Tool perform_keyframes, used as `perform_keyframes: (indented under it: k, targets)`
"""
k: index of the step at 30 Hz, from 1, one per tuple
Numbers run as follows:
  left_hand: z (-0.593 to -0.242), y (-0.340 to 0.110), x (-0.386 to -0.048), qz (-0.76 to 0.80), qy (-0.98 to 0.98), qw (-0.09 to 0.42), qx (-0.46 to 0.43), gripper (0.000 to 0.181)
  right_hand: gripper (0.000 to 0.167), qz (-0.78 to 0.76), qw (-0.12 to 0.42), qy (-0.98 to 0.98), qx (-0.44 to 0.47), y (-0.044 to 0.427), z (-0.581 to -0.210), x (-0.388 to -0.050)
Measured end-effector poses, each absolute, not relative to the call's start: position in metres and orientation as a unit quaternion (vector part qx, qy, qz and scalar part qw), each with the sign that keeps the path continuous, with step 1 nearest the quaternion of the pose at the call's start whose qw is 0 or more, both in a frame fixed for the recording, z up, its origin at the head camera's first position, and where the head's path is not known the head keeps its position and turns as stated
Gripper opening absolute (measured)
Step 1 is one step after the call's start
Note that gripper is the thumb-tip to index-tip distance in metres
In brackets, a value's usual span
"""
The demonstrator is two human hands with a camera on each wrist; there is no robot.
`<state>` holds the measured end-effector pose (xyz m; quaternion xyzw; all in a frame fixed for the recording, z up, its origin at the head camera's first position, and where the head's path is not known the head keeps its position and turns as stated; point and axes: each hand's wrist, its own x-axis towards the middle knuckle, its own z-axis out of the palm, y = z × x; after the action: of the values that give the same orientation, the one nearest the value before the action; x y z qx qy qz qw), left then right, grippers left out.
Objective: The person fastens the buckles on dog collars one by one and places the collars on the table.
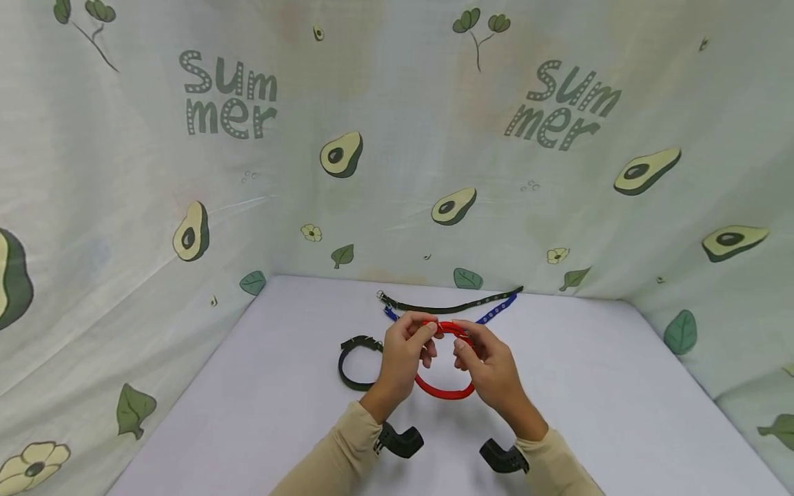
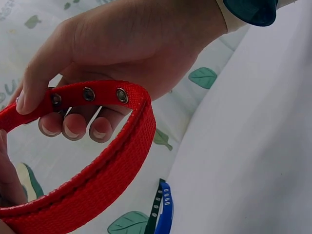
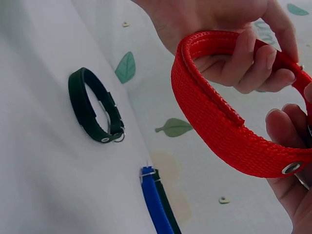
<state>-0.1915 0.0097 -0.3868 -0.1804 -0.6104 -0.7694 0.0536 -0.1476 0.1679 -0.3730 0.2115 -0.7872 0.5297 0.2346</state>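
Note:
A red webbing collar (image 1: 445, 395) with metal eyelets is held up above the table, bent into a loop. My left hand (image 1: 400, 355) pinches the eyelet end of the collar between thumb and forefinger at the top of the loop, its other fingers curled behind the strap. On the other side, my right hand (image 1: 494, 368) grips the collar near its top with thumb and fingers. In the left wrist view, several eyelets show along the strap (image 2: 87, 93). The right wrist view shows another eyelet on the outer face of the collar (image 3: 209, 122). Fingers partly hide the buckle area.
A dark collar (image 1: 342, 368) fastened in a loop stands on the white table (image 1: 248, 413), left of my left hand. Behind my hands lie a long dark collar (image 1: 446, 309) and a blue collar (image 1: 497, 311), both opened out. Patterned cloth (image 1: 384, 227) hangs behind.

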Motion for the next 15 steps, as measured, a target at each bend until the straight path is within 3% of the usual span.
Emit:
perform_keyframes:
  k: [10, 15]
  targets:
    - [-0.3938, 0.0095, -0.1928, -0.727, -0.65, 0.054, -0.213, 0.026, 0.029, 0.507, 0.272, -0.795, 0.192, 0.1648, -0.3719, -0.1499]
    - [-0.3937, 0.0092, -0.1914, -0.649, -0.709, 0.107, -0.254, 0.027, 0.028, 0.509, 0.287, -0.794, 0.166, 0.166, -0.3736, -0.151]
